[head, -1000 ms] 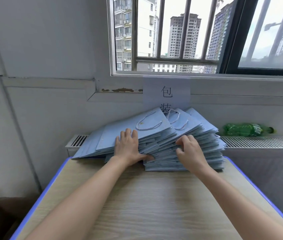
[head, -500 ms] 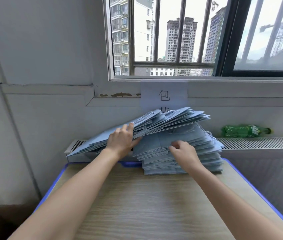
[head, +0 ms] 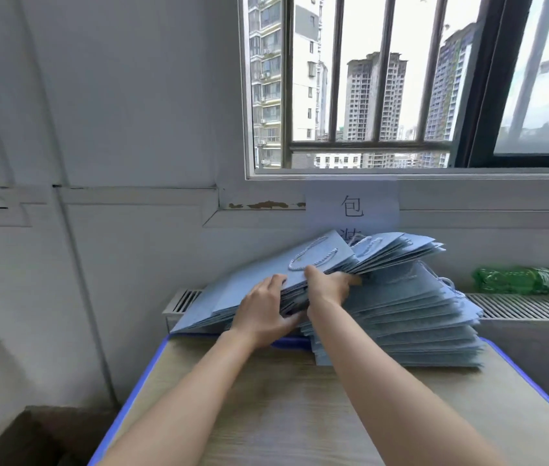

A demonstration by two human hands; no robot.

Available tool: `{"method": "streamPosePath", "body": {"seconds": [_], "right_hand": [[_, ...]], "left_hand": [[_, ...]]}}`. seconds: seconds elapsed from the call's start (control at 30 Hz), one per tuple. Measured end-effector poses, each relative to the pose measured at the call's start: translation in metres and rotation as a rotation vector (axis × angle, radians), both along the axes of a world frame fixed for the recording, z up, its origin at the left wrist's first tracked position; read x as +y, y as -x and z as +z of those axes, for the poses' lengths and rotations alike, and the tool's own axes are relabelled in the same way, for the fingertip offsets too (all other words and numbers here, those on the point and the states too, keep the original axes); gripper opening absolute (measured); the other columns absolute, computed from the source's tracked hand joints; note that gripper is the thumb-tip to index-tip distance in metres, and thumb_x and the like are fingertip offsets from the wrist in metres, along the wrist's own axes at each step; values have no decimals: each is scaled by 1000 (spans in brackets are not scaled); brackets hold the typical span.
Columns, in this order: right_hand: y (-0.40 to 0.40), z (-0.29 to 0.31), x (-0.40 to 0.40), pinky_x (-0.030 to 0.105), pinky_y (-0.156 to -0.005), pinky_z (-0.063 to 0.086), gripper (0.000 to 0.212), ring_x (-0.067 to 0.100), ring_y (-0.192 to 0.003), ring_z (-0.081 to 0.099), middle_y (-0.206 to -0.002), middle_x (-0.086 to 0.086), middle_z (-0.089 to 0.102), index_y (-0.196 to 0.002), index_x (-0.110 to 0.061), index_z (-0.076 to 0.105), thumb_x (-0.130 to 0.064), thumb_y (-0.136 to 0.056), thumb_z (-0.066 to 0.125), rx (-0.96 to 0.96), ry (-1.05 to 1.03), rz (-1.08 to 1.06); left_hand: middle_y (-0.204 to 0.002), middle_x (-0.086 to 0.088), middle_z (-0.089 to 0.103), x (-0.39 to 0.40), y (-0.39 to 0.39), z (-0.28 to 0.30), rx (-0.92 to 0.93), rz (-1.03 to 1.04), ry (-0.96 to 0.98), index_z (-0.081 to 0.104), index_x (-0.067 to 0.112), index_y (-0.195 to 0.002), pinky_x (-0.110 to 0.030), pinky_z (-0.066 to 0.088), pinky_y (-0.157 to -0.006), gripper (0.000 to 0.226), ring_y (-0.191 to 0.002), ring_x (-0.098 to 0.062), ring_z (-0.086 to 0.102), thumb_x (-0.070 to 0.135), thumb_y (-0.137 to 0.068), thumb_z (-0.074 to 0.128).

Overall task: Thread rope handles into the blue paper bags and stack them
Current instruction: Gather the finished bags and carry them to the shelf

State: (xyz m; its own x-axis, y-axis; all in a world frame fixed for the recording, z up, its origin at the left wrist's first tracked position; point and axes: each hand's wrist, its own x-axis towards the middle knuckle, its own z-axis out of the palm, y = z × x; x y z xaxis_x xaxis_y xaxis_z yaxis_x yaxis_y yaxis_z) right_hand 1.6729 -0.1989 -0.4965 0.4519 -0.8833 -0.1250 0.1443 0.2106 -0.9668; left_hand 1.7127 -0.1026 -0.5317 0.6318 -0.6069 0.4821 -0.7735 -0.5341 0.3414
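A thick bundle of flat blue paper bags (head: 326, 264) is lifted off the lower stack (head: 410, 317) at the far end of the table. The top bag carries a pale rope handle (head: 313, 260). My left hand (head: 263, 314) grips the bundle's near edge, thumb underneath and fingers on top. My right hand (head: 328, 285) grips the same bundle just to the right, thumb on top. The lower stack of several bags lies fanned out, with rope loops showing at its right side.
The wooden table (head: 300, 415) has a blue rim. A radiator grille (head: 528, 306) runs behind it, with a green plastic bottle (head: 518, 280) lying on top. A paper sign (head: 352, 205) hangs under the window. A brown box (head: 31, 438) sits on the floor at the left.
My right hand left the lower stack and took hold of the raised bundle beside my left hand. The bundle stays lifted, tilted up toward the window.
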Motion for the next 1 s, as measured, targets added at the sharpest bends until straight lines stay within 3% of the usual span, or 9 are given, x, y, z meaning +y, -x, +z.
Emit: {"method": "streamPosePath", "body": {"seconds": [0.1,0.27,0.43,0.57,0.63,0.7,0.77,0.83,1.0], "right_hand": [[4,4,1,28,-78,43,56,30,-99,56,-116,19,53,-125,1,30,-5,-80,64,-30,39,-47],[29,26,1,32,-80,47,39,23,-93,57,-101,7,57,-107,-9,43,-6,-76,66,-165,168,27],[71,68,-5,27,-68,56,53,11,-78,64,-96,8,63,-114,-4,47,6,-69,72,-363,395,231],[111,83,-7,32,-70,56,63,24,-92,62,-110,15,60,-117,-6,43,6,-65,76,-376,489,405],[126,82,-5,40,-78,56,66,29,-100,61,-111,13,61,-121,-6,44,6,-64,75,-385,512,456],[138,83,-4,47,-86,54,64,32,-106,60,-113,11,61,-125,-7,43,12,-70,70,-377,525,493],[149,87,0,48,-88,52,64,29,-107,60,-112,7,62,-128,-10,43,13,-73,67,-374,536,559],[157,90,5,41,-84,56,63,23,-101,64,-109,4,64,-128,-11,43,13,-75,65,-375,536,635],[164,73,21,38,-77,57,51,24,-93,67,-109,10,66,-120,-11,48,7,-76,67,-252,434,679]], "left_hand": [[-135,-3,52,20,-10,14,220,-54,121,49,11,-130,-21,31,-95,53,-126,-17,47,41,-88,62],[-150,-8,32,46,-14,28,528,40,229,37,9,-142,-31,23,-110,58,-137,-20,32,44,-96,46],[-155,-9,20,66,12,35,474,115,279,25,9,-148,-31,13,-116,114,-143,-20,17,79,-62,51],[-160,-3,-2,84,28,47,389,128,340,3,12,-152,-30,1,-117,119,-147,-14,-5,66,-69,69],[-160,-3,1,93,33,53,340,141,403,4,11,-152,-31,3,-119,129,-147,-14,-2,71,-59,69],[-154,-4,26,103,35,63,364,134,469,20,13,-150,-38,20,-117,131,-143,-19,22,76,-48,73],[-127,4,56,117,34,76,440,129,491,45,17,-131,-36,46,-95,119,-118,-18,53,79,-33,74],[-107,8,64,132,36,88,550,77,444,55,19,-116,-24,49,-69,99,-95,-10,63,71,-34,75],[-84,9,73,157,44,82,748,-57,225,68,16,-92,-13,51,-59,39,-71,-1,68,37,-65,86]]}}
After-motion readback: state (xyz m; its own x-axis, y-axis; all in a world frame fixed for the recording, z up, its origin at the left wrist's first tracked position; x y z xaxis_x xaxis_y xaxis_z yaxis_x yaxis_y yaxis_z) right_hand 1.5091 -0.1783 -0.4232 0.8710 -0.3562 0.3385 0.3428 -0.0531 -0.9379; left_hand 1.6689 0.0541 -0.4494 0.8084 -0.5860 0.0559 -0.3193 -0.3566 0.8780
